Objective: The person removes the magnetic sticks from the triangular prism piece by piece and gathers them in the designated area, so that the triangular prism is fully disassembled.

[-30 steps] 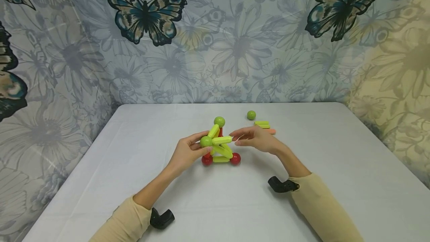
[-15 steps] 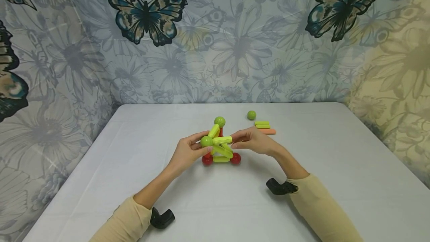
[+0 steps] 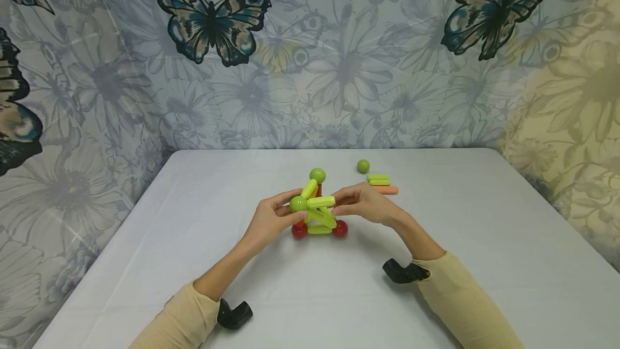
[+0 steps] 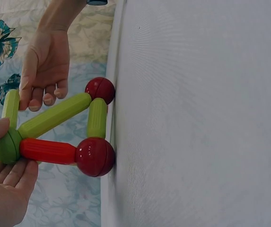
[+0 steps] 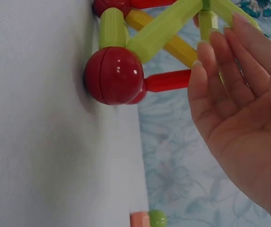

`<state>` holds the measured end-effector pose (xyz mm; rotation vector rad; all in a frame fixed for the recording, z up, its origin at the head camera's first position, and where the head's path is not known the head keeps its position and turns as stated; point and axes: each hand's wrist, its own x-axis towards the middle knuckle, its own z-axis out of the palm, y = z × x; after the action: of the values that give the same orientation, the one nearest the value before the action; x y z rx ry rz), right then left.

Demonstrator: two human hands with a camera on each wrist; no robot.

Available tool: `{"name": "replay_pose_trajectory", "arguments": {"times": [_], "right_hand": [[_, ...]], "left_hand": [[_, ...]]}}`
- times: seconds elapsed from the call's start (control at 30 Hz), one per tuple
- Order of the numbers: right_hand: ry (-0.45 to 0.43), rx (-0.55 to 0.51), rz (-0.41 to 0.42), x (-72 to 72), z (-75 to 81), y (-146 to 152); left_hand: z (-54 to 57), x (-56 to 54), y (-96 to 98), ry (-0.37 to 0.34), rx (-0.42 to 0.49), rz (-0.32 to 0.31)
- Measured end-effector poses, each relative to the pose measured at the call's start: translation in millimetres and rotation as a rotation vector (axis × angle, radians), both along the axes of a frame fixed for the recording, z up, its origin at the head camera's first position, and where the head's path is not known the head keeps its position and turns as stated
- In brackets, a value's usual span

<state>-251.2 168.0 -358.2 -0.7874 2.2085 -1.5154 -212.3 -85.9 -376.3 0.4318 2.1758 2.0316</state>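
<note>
A frame of toy balls and rods stands on the table, with red balls (image 3: pixel 340 229) at its base and a green ball (image 3: pixel 317 175) on top. My left hand (image 3: pixel 271 222) holds the front green ball (image 4: pixel 6 146) between thumb and fingers. From that ball a yellow-green rod (image 3: pixel 321 202) points right, its far end free of any ball. My right hand (image 3: pixel 365 203) is at this free end, fingers extended and slightly bent, fingertips right beside the rod. In the right wrist view, its palm (image 5: pixel 249 127) shows nothing gripped. Red and yellow rods (image 5: pixel 170 80) form the frame's rear.
Behind my right hand lie a loose green ball (image 3: pixel 363 166), two short yellow-green rods (image 3: pixel 378 180) and an orange rod (image 3: pixel 386 190). Black wrist-camera mounts (image 3: pixel 406 271) stick out at both sleeves. A butterfly-patterned curtain (image 3: pixel 339 96) hangs behind the white table (image 3: pixel 310 295).
My right hand has shifted slightly left and lower at the rod's free end, uncovering more of the orange rod. The left hand and the frame stay nearly in place.
</note>
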Motion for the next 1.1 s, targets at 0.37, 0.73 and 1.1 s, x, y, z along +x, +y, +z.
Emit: {"name": "replay_pose_trajectory", "arguments": {"times": [0.37,0.73,1.1], "right_hand": [[-0.024,-0.074,-0.059,6.4,2.0,-7],[-0.025,-0.163,-0.034,11.7,-0.5,-18],[-0.162,-0.307,-0.072,19.3,2.1,-29]], "left_hand": [[-0.8,-0.1,0.5,0.007,-0.009,0.001],[0.0,0.5,0.7,0.014,-0.001,-0.004],[1.5,1.0,1.2,0.019,-0.003,-0.002]]}}
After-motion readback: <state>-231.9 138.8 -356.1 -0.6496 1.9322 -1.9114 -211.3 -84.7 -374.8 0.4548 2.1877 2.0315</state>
